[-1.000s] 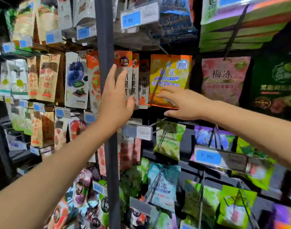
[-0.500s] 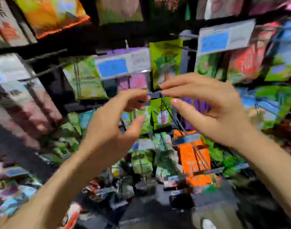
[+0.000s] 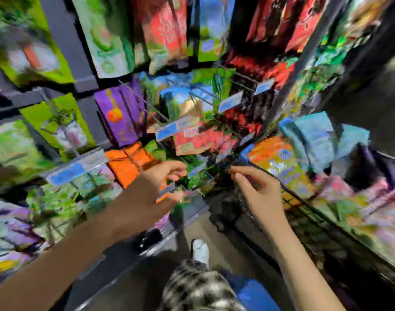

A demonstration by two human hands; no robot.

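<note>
Both bare arms reach forward and down, hands level and a little apart. The left hand [image 3: 156, 194] makes a loose C, fingers above the thumb with a gap between. The right hand [image 3: 257, 194] has its fingers loosely bent (much is blurred), index foremost.

The left hand [image 3: 151, 194] and the right hand [image 3: 259, 194] reach side by side, with the low packets [image 3: 192, 178] hanging between them. At twelve o'clock from the hands, a price tag [image 3: 176, 129] sits at a hook's tip, in front of a hanging pack [image 3: 201, 142]. At nine o'clock hangs a second price tag [image 3: 66, 173]. At three o'clock stands a wire bin [image 3: 290, 198] with packs in it. At six o'clock, a shoe [image 3: 201, 250] rests on the floor.
</note>
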